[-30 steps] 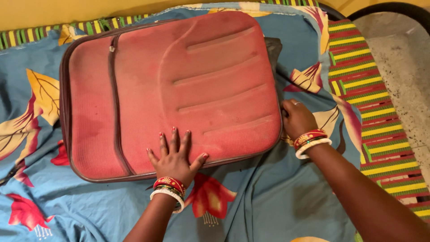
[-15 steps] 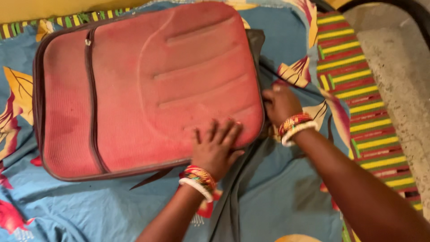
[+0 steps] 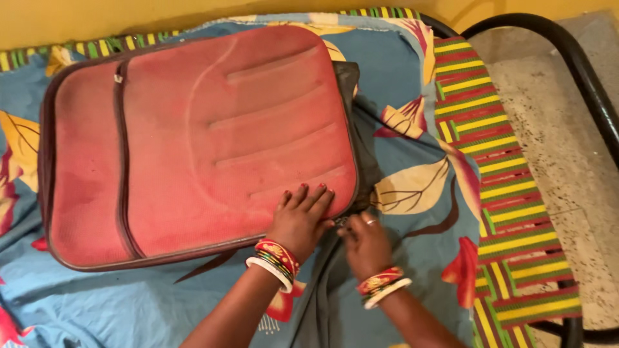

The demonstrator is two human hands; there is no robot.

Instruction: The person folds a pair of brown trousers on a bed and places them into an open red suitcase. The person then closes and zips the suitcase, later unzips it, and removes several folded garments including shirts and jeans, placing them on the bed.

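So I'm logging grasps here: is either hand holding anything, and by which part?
Left hand only presses flat on the red suitcase. Right hand works at its near corner edge; its grip there cannot be told.

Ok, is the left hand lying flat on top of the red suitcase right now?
Yes, the left hand lies palm down, fingers spread, on the near right corner of the red suitcase, while the right hand is just off that corner.
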